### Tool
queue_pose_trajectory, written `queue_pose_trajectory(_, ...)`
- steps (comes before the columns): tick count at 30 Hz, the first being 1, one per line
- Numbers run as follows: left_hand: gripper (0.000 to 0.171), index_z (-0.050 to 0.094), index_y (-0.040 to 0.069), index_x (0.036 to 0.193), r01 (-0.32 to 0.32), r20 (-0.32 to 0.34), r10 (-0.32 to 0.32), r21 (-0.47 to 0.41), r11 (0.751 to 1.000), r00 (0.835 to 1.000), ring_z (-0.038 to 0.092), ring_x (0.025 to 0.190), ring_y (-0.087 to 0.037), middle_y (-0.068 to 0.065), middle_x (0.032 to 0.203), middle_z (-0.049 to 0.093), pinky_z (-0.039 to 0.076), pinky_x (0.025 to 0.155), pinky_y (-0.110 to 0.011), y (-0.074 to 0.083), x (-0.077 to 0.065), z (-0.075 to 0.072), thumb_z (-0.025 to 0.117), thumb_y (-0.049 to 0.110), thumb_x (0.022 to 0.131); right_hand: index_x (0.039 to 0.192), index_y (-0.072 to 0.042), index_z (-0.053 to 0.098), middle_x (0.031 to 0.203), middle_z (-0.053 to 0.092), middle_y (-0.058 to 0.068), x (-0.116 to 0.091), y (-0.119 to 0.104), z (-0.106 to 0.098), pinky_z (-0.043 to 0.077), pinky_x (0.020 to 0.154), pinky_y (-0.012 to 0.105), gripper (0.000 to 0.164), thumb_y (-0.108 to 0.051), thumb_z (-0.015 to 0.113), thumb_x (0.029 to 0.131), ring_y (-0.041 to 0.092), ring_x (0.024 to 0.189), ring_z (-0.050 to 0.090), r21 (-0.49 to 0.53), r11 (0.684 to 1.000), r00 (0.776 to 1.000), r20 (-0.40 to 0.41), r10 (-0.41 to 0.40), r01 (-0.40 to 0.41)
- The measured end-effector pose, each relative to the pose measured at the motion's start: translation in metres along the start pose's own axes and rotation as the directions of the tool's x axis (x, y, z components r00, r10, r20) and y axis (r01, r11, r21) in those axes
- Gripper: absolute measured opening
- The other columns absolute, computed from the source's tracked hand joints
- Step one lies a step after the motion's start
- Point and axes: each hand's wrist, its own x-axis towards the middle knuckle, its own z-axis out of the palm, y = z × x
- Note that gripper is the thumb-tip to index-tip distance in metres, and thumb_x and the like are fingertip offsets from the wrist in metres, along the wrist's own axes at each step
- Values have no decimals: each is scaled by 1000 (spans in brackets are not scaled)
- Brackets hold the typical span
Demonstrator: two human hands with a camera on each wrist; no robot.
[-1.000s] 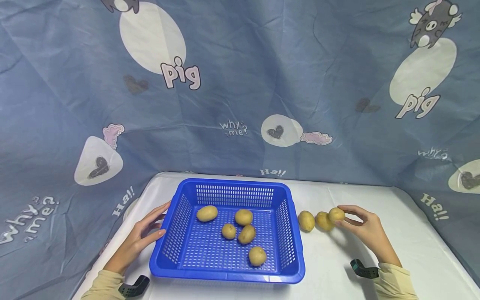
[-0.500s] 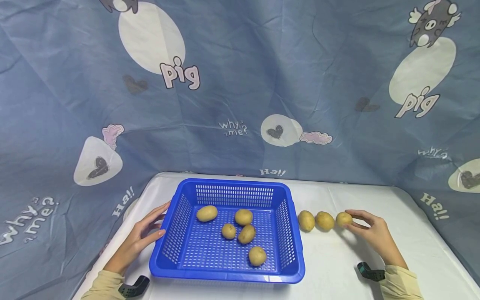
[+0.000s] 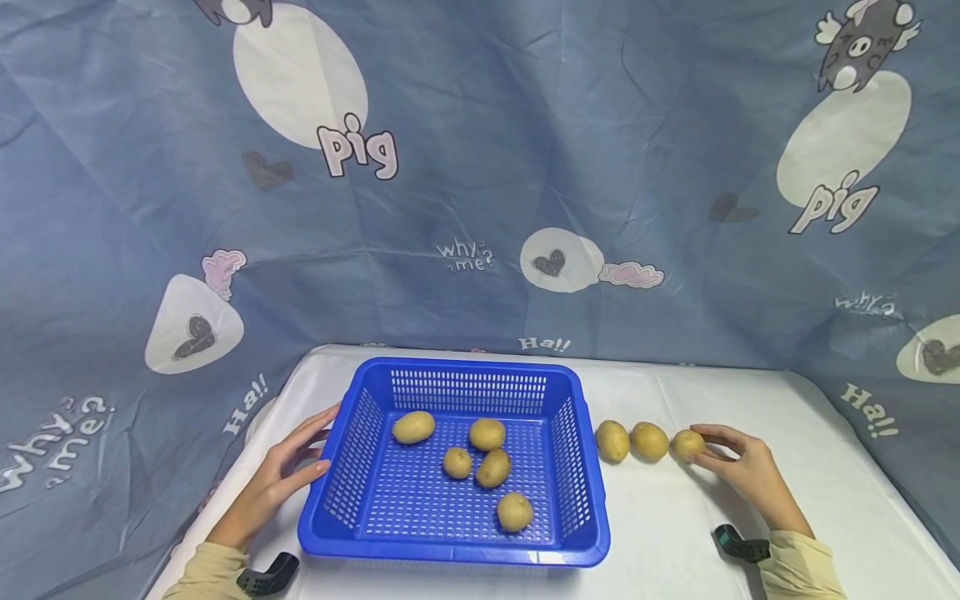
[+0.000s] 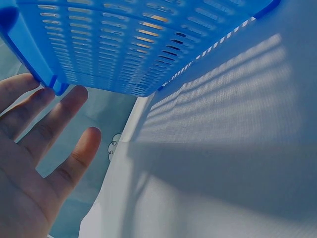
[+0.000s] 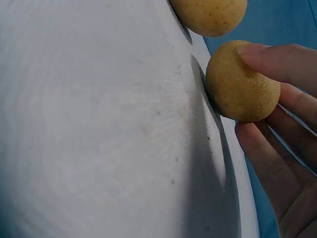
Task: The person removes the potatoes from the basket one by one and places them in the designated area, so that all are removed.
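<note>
Pinching end potato (image 3: 684, 444) in right hand (image 3: 742, 463), by far the nearer; held to left of palm, near-round, no clear long axis, just right of middle potato (image 3: 649, 442). Touching left side of blue basket (image 3: 450, 552) with spread left hand (image 3: 277, 477).

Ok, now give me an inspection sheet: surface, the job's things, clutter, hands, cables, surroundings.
Surface: white cloth, with small dark specks in the right wrist view.
Job's things: blue basket holding five potatoes; three more potatoes in a row to its right.
Clutter: nothing seen.
Left hand: fingertips at the basket's left rim.
Right hand: pinches the row's outermost potato.
Cables: nothing seen.
Surroundings: blue printed cloth behind; a dark device at each wrist.
</note>
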Motion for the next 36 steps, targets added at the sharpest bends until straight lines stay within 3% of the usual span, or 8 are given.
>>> queue_pose_trajectory(4, 66, 36, 12, 161, -6, 3, 6, -2, 1000, 1000, 51, 133, 2, 0, 163, 42, 45, 102, -12, -1, 0, 0, 57, 2, 99, 132, -1, 66, 134, 66, 23, 1, 0, 0, 53, 87, 8, 53, -21, 85, 86, -21, 103, 55, 12, 1000, 1000, 15, -16, 15)
queue_pose_trajectory(14, 66, 37, 13, 161, -10, 9, 11, -2, 1000, 1000, 51, 133, 2, -9, 163, 42, 45, 102, -13, 1, 0, 0, 56, 2, 99, 133, 2, 64, 129, 66, 26, 2, -2, 8, 53, 87, 8, 52, -12, 83, 87, -20, 105, 55, 31, 991, 991, 30, -130, 129)
queue_pose_trajectory(25, 66, 37, 15, 161, 11, 2, -11, 18, 1000, 1000, 51, 132, 3, -13, 163, 42, 45, 102, -14, 2, -1, 0, 57, 4, 99, 132, 0, 66, 134, 65, 26, 1, 0, 4, 52, 87, 6, 51, -19, 83, 88, -24, 105, 52, 9, 998, 998, 5, -59, 59)
queue_pose_trajectory(36, 67, 36, 14, 161, -4, 8, 4, -7, 1000, 1000, 51, 135, 1, -3, 164, 41, 44, 102, -13, 0, -1, 0, 56, 3, 99, 134, 2, 63, 134, 63, 29, 1, 2, 4, 53, 87, 8, 53, -13, 83, 87, -23, 106, 52, 37, 995, 996, 5, -88, 88)
